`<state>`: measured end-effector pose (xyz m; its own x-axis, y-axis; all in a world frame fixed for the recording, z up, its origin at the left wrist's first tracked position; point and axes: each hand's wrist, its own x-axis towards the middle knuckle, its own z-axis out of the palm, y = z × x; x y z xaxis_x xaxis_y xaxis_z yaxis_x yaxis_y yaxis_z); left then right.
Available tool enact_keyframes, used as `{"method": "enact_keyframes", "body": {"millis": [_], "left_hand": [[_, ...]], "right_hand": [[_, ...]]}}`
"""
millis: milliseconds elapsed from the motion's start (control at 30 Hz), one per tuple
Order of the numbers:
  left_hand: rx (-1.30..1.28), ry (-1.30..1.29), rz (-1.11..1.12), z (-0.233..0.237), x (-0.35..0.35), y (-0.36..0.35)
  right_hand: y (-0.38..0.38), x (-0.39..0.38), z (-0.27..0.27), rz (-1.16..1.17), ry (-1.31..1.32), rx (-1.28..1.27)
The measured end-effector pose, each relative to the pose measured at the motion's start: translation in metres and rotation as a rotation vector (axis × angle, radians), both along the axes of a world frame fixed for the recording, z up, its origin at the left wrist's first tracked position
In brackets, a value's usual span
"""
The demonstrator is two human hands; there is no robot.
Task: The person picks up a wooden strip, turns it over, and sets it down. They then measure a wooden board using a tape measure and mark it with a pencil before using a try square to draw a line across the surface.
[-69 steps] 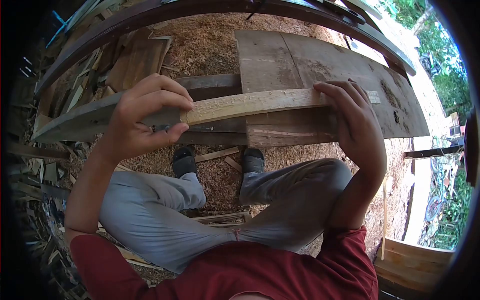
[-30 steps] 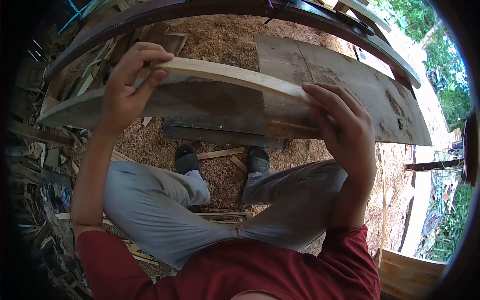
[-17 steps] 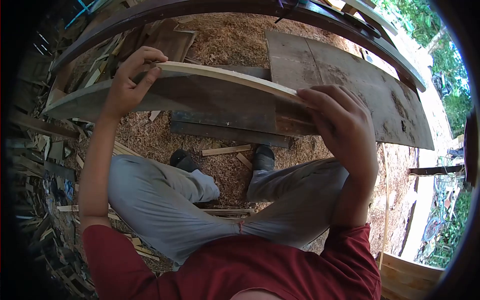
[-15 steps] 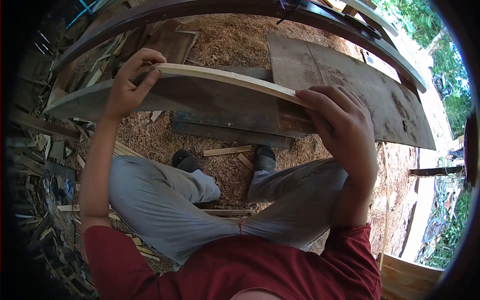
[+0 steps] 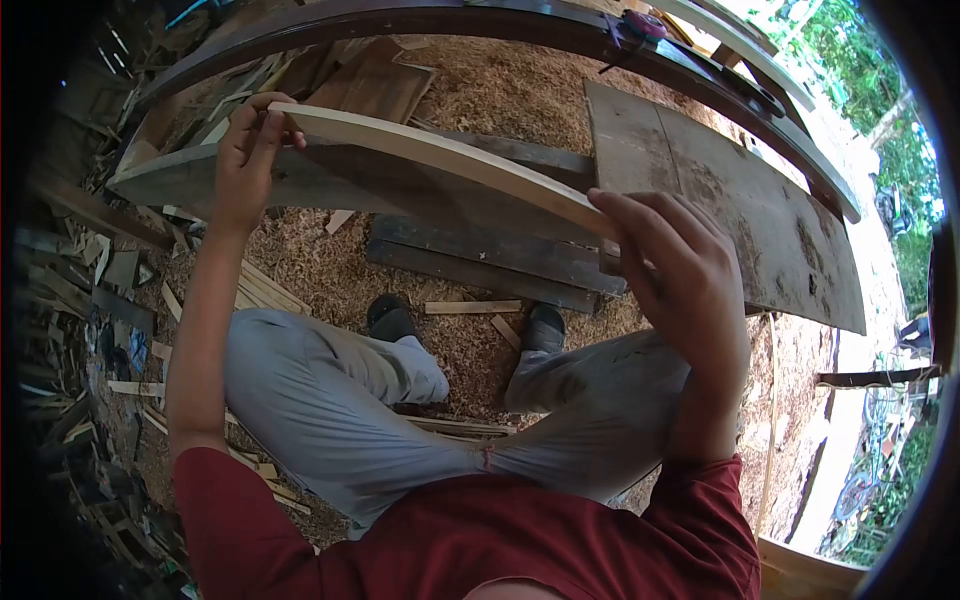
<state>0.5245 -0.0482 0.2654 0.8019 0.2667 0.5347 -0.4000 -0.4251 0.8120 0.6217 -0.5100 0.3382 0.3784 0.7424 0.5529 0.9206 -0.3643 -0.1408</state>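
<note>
A long, pale wooden strip (image 5: 450, 152) is stretched between my two hands, slanting down to the right. My left hand (image 5: 248, 155) pinches its left end between thumb and fingers. Around its right end, my right hand (image 5: 688, 262) is closed, with the fingers on top; the palm hides the tip. Directly below the strip is a wide grey board (image 5: 330, 195) that spans my front. Whether the strip touches that board cannot be made out.
A dark wooden beam (image 5: 450, 20) crosses the far side, with a tape measure (image 5: 643, 27) on it. A stained brown panel (image 5: 720, 190) lies to the right. Dark planks (image 5: 490, 265) rest on shavings near my feet; a scrap pile (image 5: 60, 330) fills the left.
The strip's left end has moved up and left with my left hand, so the strip slants more. My right hand keeps its hold. The view has shifted slightly.
</note>
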Motion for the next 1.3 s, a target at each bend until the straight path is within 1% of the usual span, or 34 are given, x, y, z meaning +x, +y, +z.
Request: {"method": "enact_keyframes", "body": {"millis": [67, 100, 167, 200, 267, 300, 367, 433, 500, 533, 567, 633, 700, 800, 867, 933, 1000, 1067, 1200, 1300], "left_hand": [[-0.141, -0.002, 0.001, 0.000, -0.006, 0.009], [-0.141, -0.005, 0.008, 0.002, -0.009, 0.010], [-0.340, -0.120, -0.013, 0.005, -0.013, 0.012], [-0.344, -0.118, -0.009, 0.005, -0.015, 0.014], [-0.549, -0.240, 0.006, 0.003, -0.018, 0.019], [-0.557, -0.231, 0.014, 0.002, -0.022, 0.025], [-0.612, -0.265, -0.115, 0.001, -0.030, 0.041], [-0.624, -0.257, -0.051, 0.005, -0.034, 0.039], [-0.530, -0.241, -0.008, 0.010, -0.039, 0.037], [-0.549, -0.217, 0.105, 0.011, -0.041, 0.048], [-0.552, -0.206, 0.116, 0.008, -0.047, 0.055], [-0.376, -0.132, 0.131, 0.019, -0.052, 0.052], [-0.361, -0.112, 0.134, 0.024, -0.056, 0.053], [-0.324, -0.084, 0.149, 0.029, -0.066, 0.053], [-0.297, -0.045, 0.225, 0.032, -0.071, 0.049], [-0.304, -0.039, 0.206, 0.030, -0.076, 0.052], [-0.309, -0.031, 0.177, 0.027, -0.080, 0.053], [-0.377, -0.007, 0.233, 0.024, -0.081, 0.054], [-0.414, -0.005, 0.267, 0.026, -0.082, 0.060], [-0.446, 0.016, 0.259, 0.036, -0.088, 0.068]], "right_hand": [[0.008, -0.007, 0.003, 0.053, 0.022, 0.011], [0.012, -0.010, 0.003, 0.060, 0.019, 0.011], [0.020, -0.015, 0.003, 0.143, 0.007, 0.009], [0.024, -0.018, 0.002, 0.146, 0.010, 0.005], [0.031, -0.026, -0.003, 0.266, 0.076, -0.014], [0.036, -0.030, -0.006, 0.270, 0.088, -0.021], [0.047, -0.040, -0.015, 0.342, 0.134, 0.011], [0.056, -0.050, -0.024, 0.359, 0.172, -0.004], [0.063, -0.060, -0.031, 0.280, 0.406, -0.095], [0.067, -0.062, -0.038, 0.286, 0.425, -0.102], [0.072, -0.061, -0.049, 0.274, 0.440, -0.084], [0.080, -0.060, -0.066, 0.264, 0.455, -0.069], [0.084, -0.061, -0.077, 0.265, 0.489, 0.049], [0.085, -0.061, -0.078, 0.275, 0.475, 0.063], [0.083, -0.060, -0.076, 0.301, 0.469, 0.045], [0.082, -0.061, -0.073, 0.323, 0.461, 0.031], [0.081, -0.065, -0.068, 0.294, 0.545, 0.112], [0.082, -0.065, -0.065, 0.297, 0.584, 0.116], [0.081, -0.062, -0.066, 0.319, 0.707, 0.119], [0.080, -0.058, -0.068, 0.368, 0.676, 0.113]]}}
